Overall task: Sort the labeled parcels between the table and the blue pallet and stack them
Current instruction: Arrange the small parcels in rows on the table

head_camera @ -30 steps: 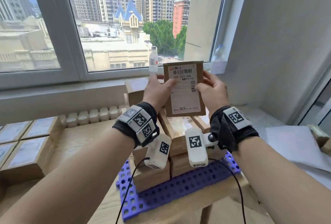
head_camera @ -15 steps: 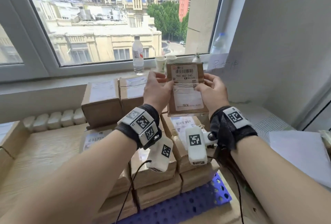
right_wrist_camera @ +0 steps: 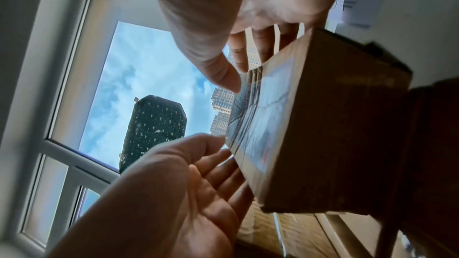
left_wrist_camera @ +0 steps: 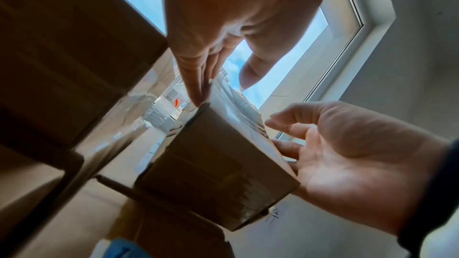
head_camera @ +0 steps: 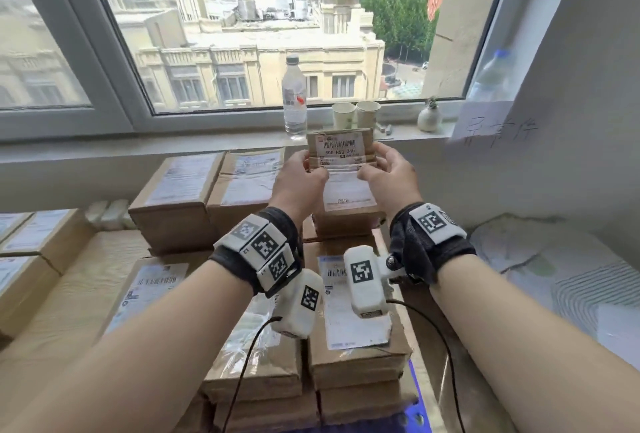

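Note:
In the head view a small brown parcel [head_camera: 341,148] with a white barcode label lies tilted over the rear right stack on the blue pallet [head_camera: 415,394]. My left hand [head_camera: 299,180] presses its left side. The left wrist view shows that hand's fingers [left_wrist_camera: 196,85] straight and the thumb off the parcel [left_wrist_camera: 218,164]. My right hand [head_camera: 391,176] holds the right side. In the right wrist view its thumb [right_wrist_camera: 228,79] sits on the label edge of the parcel [right_wrist_camera: 335,125], with the fingers behind. I cannot tell whether the parcel touches the stack below.
Labeled parcels are stacked on the pallet in front [head_camera: 353,356] and at the rear left [head_camera: 180,190]. More parcels [head_camera: 31,245] lie on the wooden table at left. A water bottle [head_camera: 294,100], two paper cups [head_camera: 356,114] and a small vase [head_camera: 429,117] stand on the windowsill.
Both hands have lowered the parcel from upright in front of the window and tipped it nearly flat over the rear right stack. The view has moved closer over the pallet.

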A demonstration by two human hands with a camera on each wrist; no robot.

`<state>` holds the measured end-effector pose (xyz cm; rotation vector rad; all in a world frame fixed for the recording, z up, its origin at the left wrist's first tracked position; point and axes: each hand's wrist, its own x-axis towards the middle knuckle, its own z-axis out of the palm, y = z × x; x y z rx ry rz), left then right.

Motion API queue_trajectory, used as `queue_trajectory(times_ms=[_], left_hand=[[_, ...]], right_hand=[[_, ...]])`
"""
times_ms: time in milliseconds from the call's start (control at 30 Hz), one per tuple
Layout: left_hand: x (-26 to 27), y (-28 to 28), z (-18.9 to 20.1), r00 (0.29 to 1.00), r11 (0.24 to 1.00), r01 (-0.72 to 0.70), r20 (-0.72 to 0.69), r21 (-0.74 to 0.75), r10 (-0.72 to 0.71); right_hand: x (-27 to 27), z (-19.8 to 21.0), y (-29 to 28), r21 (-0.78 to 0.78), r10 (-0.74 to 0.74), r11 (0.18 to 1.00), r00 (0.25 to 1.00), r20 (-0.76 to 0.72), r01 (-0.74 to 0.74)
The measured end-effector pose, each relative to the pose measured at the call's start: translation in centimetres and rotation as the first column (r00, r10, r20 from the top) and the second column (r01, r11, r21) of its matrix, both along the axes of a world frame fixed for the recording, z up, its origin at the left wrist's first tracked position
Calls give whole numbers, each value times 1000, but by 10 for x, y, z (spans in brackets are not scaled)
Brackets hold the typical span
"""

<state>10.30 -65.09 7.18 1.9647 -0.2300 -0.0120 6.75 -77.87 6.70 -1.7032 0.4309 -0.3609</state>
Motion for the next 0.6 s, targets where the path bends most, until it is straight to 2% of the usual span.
queue_trajectory(times_ms=[133, 233, 433, 600], left_hand=[[6, -3, -2, 1000, 993, 13, 9, 113, -14], [8, 0, -2, 1000, 985, -2, 3, 175, 1], [6, 17, 19, 977, 1000, -5, 213, -29, 11], [9, 46, 30, 954, 991, -51, 287, -122, 84]], right_hand=[[11, -5, 3, -97, 38, 994, 996, -81, -45], [16, -11, 7, -111, 27, 993, 991, -134, -42], [24, -19, 16, -111, -32, 994, 988, -154, 14], [24, -15, 21, -175, -90, 983, 982, -166, 61]])
